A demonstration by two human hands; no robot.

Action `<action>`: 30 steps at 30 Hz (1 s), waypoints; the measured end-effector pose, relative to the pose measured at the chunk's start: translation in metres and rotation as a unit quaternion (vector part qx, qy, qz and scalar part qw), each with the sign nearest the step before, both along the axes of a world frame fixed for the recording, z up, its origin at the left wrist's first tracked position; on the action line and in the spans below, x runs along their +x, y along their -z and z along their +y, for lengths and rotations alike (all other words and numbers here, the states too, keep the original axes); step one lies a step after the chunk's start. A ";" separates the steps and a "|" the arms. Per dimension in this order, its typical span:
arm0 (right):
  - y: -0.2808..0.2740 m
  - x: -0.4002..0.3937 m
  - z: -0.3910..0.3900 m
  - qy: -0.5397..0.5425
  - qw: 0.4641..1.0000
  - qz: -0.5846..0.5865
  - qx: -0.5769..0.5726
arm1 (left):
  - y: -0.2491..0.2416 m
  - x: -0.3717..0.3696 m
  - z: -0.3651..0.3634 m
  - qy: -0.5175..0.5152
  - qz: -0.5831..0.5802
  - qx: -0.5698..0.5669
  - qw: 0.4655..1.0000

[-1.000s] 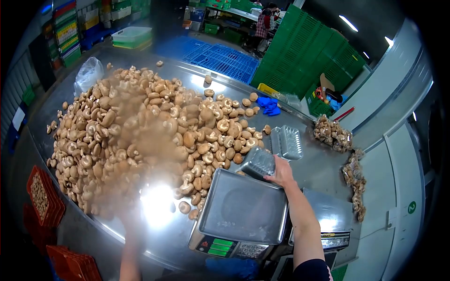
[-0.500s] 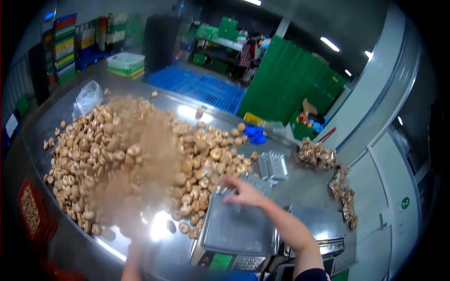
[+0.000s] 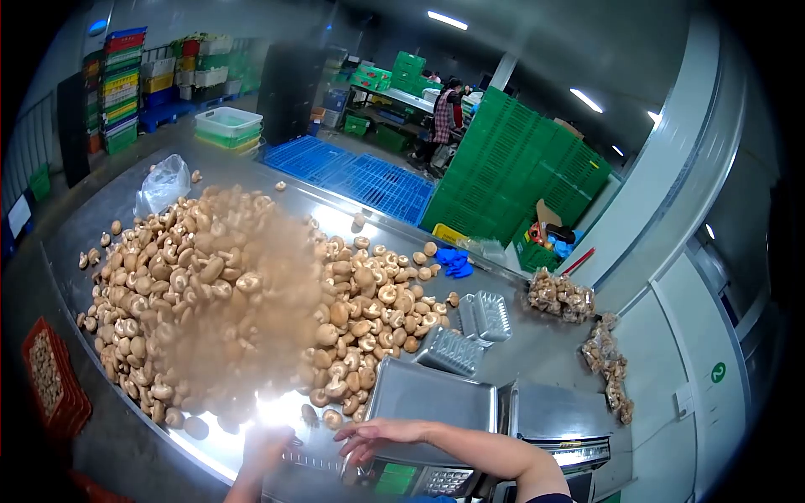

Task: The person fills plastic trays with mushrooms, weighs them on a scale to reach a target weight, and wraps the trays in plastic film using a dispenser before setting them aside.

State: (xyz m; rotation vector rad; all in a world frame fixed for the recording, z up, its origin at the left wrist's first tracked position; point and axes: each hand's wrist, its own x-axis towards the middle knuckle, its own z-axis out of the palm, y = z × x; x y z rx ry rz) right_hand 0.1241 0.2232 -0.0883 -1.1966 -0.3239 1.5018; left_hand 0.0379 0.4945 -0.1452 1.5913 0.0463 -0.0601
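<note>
A clear plastic tray (image 3: 317, 460) lies low at the front edge, between my two hands. My left hand (image 3: 267, 446), partly washed out by glare, is closed at the tray's left end. At its right end my right hand (image 3: 377, 433) hovers with fingers apart and slightly bent, in front of the weighing scale (image 3: 436, 407). Beyond both hands a big heap of brown mushrooms (image 3: 369, 289) covers the metal table; a smear on the lens blurs the heap's middle. More clear trays (image 3: 453, 350) stand stacked just behind the scale.
Right of the scale is a second metal machine (image 3: 558, 411). Bagged mushrooms (image 3: 560, 298) line the table's right side. A blue glove (image 3: 454, 262) and a plastic bag (image 3: 164, 183) lie at the far edge. A red crate (image 3: 52, 369) stands at left; a person (image 3: 444, 117) is far back.
My right hand has come back from the stacked trays towards me, to the front of the scale. A clear tray now shows between my hands. The view has shifted slightly.
</note>
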 end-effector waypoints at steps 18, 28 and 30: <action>0.009 0.006 0.010 0.113 0.926 -0.325 -0.155 | 0.011 -0.026 -0.012 -0.117 0.113 -0.142 0.977; 0.022 0.000 0.007 0.143 0.928 -0.297 -0.175 | 0.013 -0.032 -0.027 -0.169 0.117 -0.193 0.960; 0.025 -0.001 0.010 0.129 0.935 -0.286 -0.164 | 0.004 -0.031 -0.028 -0.183 0.114 -0.184 0.959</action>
